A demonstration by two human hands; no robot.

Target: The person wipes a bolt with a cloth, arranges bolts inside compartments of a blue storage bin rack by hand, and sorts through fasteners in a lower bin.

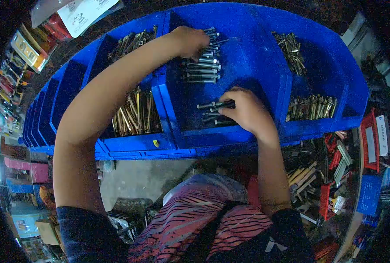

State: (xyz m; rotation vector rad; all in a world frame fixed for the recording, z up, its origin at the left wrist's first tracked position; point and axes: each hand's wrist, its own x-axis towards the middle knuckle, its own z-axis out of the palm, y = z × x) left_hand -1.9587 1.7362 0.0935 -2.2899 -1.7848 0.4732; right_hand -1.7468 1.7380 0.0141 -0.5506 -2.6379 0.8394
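Fingers of R hand pinch dark bolts at near end of blue bin, head view; L hand has fingers curled at far end of lined-up hex bolts, grip unclear. Uneven pinch could drop a bolt; L knuckles might skew the row.

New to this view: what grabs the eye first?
The bright blue bins sweeping across the upper half. Next, in the large middle compartment, a row of dark bolts along its left side, the left hand at the far end and the right hand at a smaller group nearer the wearer. Then the gold-toned fasteners in the neighbouring compartment to the left.
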